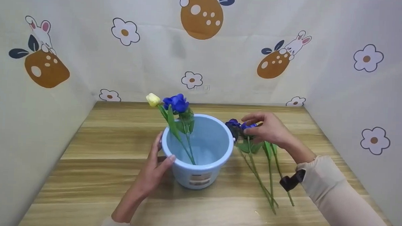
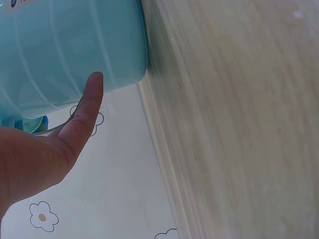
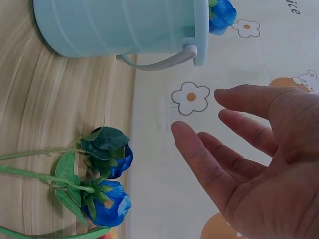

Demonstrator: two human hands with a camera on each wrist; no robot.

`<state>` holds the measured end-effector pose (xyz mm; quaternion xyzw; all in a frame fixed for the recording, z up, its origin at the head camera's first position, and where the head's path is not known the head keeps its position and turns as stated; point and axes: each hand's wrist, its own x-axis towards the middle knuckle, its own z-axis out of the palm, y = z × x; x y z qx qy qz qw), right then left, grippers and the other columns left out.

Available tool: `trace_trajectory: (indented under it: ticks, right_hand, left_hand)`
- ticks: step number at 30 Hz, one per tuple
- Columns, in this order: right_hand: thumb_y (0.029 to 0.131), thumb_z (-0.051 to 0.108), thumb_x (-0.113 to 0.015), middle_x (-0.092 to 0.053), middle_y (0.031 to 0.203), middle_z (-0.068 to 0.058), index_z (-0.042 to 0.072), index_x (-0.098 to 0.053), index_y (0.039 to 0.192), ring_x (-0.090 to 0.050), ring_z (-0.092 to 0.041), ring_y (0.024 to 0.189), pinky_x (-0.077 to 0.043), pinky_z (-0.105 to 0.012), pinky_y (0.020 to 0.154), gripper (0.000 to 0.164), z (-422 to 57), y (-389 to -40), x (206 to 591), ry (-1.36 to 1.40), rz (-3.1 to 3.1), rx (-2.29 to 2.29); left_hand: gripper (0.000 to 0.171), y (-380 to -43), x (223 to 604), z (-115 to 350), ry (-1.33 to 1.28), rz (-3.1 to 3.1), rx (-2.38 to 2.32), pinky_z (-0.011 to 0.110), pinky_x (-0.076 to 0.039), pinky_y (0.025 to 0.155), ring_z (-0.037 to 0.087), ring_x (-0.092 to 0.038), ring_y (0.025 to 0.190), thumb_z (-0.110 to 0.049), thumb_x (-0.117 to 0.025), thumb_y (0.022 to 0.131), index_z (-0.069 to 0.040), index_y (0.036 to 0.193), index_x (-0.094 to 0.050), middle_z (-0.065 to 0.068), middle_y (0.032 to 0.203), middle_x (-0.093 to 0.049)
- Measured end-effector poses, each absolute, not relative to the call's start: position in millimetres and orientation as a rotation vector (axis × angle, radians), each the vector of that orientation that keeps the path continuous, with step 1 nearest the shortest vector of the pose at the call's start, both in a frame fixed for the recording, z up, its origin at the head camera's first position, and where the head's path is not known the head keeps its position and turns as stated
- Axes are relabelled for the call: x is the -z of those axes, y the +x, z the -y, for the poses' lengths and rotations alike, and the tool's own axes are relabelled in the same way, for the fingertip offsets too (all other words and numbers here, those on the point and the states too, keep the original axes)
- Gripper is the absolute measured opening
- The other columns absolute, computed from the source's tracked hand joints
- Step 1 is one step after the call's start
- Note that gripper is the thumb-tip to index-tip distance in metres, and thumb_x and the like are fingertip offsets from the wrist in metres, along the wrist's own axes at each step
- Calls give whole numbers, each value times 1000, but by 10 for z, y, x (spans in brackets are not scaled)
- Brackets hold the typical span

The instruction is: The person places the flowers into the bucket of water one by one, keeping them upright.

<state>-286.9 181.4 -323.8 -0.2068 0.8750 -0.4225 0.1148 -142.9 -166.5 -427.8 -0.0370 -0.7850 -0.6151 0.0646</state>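
Observation:
A light blue bucket (image 1: 198,175) stands upright on the table, holding a pale yellow tulip (image 1: 153,99) and a blue rose (image 1: 176,103) that lean on its left rim. My left hand (image 1: 153,172) holds the bucket's left side, thumb at the rim; one finger lies along the outer wall in the left wrist view. Two blue roses (image 3: 112,204) lie to the right of the bucket. Over them hovers my right hand (image 1: 268,129), its fingers loosely bent and apart, with nothing between them in the right wrist view.
Beside the roses lie two more green stems (image 1: 271,177), their heads hidden behind my right hand in the head view. The bucket's pale handle (image 3: 169,62) hangs down its side. A patterned cloth (image 1: 145,63) encloses the wooden table (image 1: 111,150) at back and sides.

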Motion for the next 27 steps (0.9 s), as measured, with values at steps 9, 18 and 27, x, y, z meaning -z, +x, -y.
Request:
trace_trajectory:
  ticks: [9, 18, 27]
  right_hand:
    - [95, 13, -75, -66, 130, -27, 3, -68, 136, -71, -30, 98, -67, -39, 73, 43, -1932, -2878, 3330, -576, -2567, 1218]
    - [95, 13, -75, -66, 118, -23, 1, -69, 133, -70, -21, 90, -67, -39, 71, 40, -2056, -2909, 3421, -544, -2582, 1171]
    - [96, 11, -72, -67, 118, -24, -5, -66, 135, -70, -18, 91, -67, -36, 70, 43, -2157, -2903, 3572, -523, -2555, 1176]
  left_hand:
    - [80, -1410, 4266, 1668, -113, 2388, 1853, 62, -35, 123, 40, -17, 163, -39, -55, 107, -36, 170, -7, 8, 178, -11]
    - [80, -1405, 4279, 1675, -103, 2381, 1875, 62, -36, 123, 40, -17, 163, -39, -56, 107, -38, 170, -7, 8, 178, -11]
    - [81, -1420, 4273, 1676, -106, 2390, 1863, 62, -34, 124, 39, -17, 163, -44, -57, 106, -38, 170, -8, 7, 178, -11]
